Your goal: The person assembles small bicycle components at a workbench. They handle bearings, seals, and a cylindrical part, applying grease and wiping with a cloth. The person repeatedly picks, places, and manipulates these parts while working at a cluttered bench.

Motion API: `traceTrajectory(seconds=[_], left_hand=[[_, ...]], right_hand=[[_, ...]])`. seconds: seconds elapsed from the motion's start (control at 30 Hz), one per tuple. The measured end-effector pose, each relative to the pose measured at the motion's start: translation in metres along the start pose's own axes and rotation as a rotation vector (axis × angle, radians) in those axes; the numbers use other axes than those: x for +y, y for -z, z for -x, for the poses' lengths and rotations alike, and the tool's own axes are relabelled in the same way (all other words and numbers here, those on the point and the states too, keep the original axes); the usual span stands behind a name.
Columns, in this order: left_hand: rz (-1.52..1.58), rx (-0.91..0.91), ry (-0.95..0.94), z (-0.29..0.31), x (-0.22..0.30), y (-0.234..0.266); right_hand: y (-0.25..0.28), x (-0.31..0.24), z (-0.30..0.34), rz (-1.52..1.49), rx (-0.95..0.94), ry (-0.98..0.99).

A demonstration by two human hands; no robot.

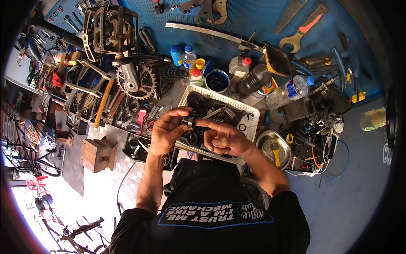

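My left hand (165, 132) pinches a small dark round metal bike part (188, 122) between thumb and fingers; its exact kind is too small to tell. From the other side, my right hand (227, 140) points its stretched index finger at this part, the tip touching or nearly touching it. The other right fingers are curled, and nothing shows in them. Both hands are above the near side of a cream plastic basket (253, 120) of dark metal bike parts. Inside it lies a thin light-handled tool (213, 112).
Bottles, a bottle with a blue cap (296, 88) among them, and an open blue tub (217, 80) stand behind the basket. To the right, a metal tray (272, 142) holds a yellow brush (275, 153). A crankset (134, 80) is at left. A wooden block (98, 155) stands lower left.
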State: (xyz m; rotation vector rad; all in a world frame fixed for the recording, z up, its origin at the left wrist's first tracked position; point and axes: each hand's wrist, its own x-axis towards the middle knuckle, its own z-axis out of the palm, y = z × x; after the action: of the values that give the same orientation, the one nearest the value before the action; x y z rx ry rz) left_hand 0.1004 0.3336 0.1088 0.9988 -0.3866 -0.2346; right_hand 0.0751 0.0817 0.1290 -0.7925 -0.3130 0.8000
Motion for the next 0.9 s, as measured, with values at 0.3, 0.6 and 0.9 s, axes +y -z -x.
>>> traceTrajectory(seconds=[0.3, 0.6, 0.9], left_hand=[[-0.053, 0.016, -0.008, 0.0, 0.0, -0.002], [0.048, 0.36, 0.289, -0.004, 0.015, -0.014], [-0.039, 0.324, 0.302, -0.007, 0.014, -0.022]], right_hand=[[-0.009, 0.015, 0.001, -0.658, -0.105, 0.077], [-0.012, -0.03, 0.014, 1.052, 0.215, 0.274], [0.0, -0.034, -0.012, 2.115, 0.177, 0.596]])
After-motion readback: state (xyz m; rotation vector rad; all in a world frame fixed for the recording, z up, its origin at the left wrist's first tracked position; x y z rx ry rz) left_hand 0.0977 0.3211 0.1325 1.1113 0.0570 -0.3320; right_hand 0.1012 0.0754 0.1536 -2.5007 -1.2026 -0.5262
